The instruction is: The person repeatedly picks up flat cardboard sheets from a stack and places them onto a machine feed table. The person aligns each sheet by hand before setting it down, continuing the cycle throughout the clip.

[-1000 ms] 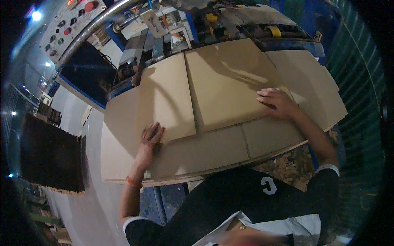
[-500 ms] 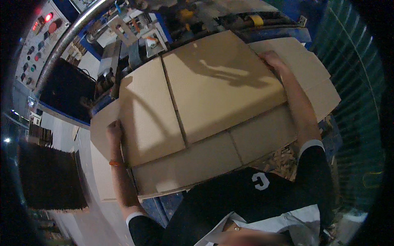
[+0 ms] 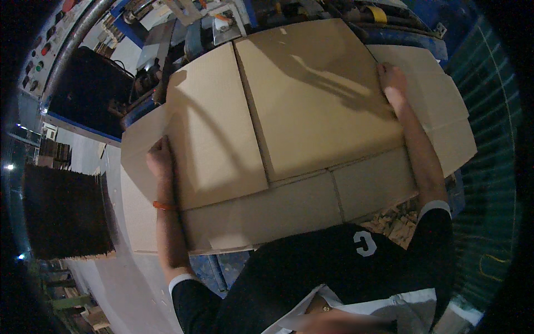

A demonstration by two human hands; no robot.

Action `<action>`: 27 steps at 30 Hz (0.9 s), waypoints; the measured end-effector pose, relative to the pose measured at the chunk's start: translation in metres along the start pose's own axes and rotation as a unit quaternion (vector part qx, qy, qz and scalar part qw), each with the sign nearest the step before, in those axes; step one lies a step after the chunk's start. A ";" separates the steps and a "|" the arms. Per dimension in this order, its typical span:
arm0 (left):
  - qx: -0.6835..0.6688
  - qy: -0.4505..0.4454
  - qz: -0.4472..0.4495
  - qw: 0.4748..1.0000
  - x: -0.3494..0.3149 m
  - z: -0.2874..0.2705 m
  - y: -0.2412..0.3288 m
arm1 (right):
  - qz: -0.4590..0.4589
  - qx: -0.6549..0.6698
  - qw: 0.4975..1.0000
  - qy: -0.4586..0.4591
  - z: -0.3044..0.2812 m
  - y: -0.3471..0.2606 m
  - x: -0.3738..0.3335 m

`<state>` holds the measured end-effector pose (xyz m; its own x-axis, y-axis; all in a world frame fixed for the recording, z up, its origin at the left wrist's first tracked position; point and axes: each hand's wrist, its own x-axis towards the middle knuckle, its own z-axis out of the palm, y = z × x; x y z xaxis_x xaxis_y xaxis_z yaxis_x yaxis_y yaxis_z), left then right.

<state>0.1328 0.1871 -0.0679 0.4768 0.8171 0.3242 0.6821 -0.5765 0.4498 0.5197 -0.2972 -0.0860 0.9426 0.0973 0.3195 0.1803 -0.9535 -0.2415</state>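
A big blue machine (image 3: 428, 42) with dark rollers and flat grey belts (image 3: 158, 42) stands right across the far side of the cardboard. One roller has a yellow band (image 3: 379, 15) on it. At the upper left, a shiny metal pipe (image 3: 72, 45) slants in front of a control panel (image 3: 41, 50) with red, green and black buttons. A dark blue box (image 3: 83, 92) sits below the pipe. The person's forearms cover bits of the cardboard at both sides, and dark shadows fall over its middle.

The top cardboard sheet (image 3: 322, 111) lies flat on wider lower cardboard sheets (image 3: 295, 200), which stick out to the left, to the right and near the dark shirt (image 3: 311, 273).

The left hand (image 3: 160, 158) is curled closed on the top sheet's left edge, with an orange bracelet (image 3: 166, 206) on that arm. The right hand (image 3: 392, 83) is curled closed on the right edge.

Small brown scraps (image 3: 397, 222) lie in a heap below, at the lower right. A dark stack (image 3: 64, 214) stands on the grey floor (image 3: 117, 278) at the left. A green ridged wall (image 3: 484, 167) runs down the right.
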 end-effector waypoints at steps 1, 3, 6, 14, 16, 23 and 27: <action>0.009 0.000 0.003 1.000 0.000 0.001 -0.001 | 0.000 -0.012 1.000 -0.006 0.003 -0.001 -0.001; 0.027 0.006 0.007 1.000 0.002 0.002 -0.001 | -0.009 -0.026 1.000 0.005 0.010 0.001 0.002; 0.059 -0.006 0.005 0.998 0.006 -0.001 0.004 | -0.033 -0.032 0.999 -0.006 0.004 0.007 0.005; -0.192 -0.158 0.331 0.910 -0.102 -0.057 0.049 | -0.244 0.068 0.962 -0.101 -0.111 0.027 -0.101; -0.001 -0.131 0.440 0.888 -0.119 -0.064 0.055 | -0.292 0.016 0.942 -0.163 -0.119 0.031 -0.142; 0.021 -0.069 0.498 0.864 -0.108 -0.063 0.047 | -0.231 0.013 0.940 -0.253 -0.112 0.023 -0.132; 0.004 -0.036 0.500 0.866 -0.089 -0.053 0.050 | -0.243 0.034 0.939 -0.242 -0.110 0.014 -0.113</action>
<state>0.0952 0.0847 -0.0301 0.8640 -0.0906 0.4953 -0.0862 -0.9958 -0.0318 0.3846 -0.3535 -0.0244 0.7580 0.6508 -0.0431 0.6248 -0.7435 -0.2382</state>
